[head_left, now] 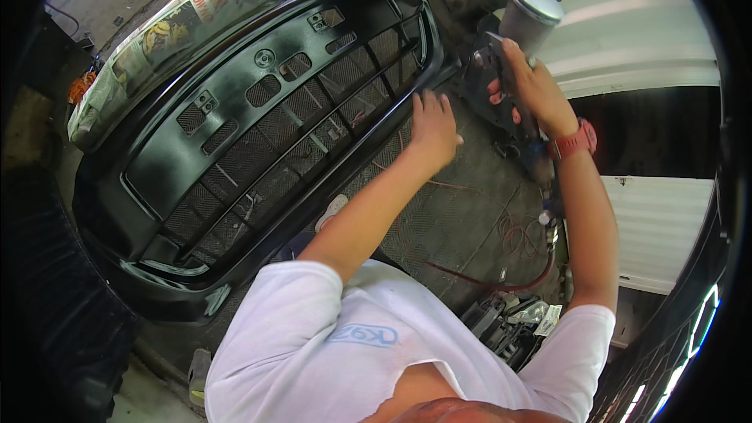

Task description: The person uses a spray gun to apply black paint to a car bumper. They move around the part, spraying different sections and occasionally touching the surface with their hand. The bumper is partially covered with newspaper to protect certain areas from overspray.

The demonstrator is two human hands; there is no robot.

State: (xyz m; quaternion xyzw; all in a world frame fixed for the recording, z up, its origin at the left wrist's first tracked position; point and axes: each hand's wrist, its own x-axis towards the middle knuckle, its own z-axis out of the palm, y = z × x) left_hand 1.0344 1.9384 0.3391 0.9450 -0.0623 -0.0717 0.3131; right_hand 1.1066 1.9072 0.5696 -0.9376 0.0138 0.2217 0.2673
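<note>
In front of me stands a black car bumper [196, 164] with a barred grille and several oval cutouts, its surface glossy in places. Beside its right-hand edge is my left hand [435, 129], fingers stretched out; whether they touch the bumper I cannot tell. Higher and farther right, my right hand [534, 82] is wrapped round the grip of a spray gun [540, 163]. A cylindrical metal cup [534, 14] sits on top of the gun, and a red wristband shows at my wrist. Printed newspaper [196, 27] covers the part along the bumper's far side.
A dark red air hose [509, 288] curls over the dark floor to my right. Car parts with a lamp [529, 313] lie near my right elbow. White corrugated panels [650, 23] rise at the right. Black cloth [47, 266] hangs at the left.
</note>
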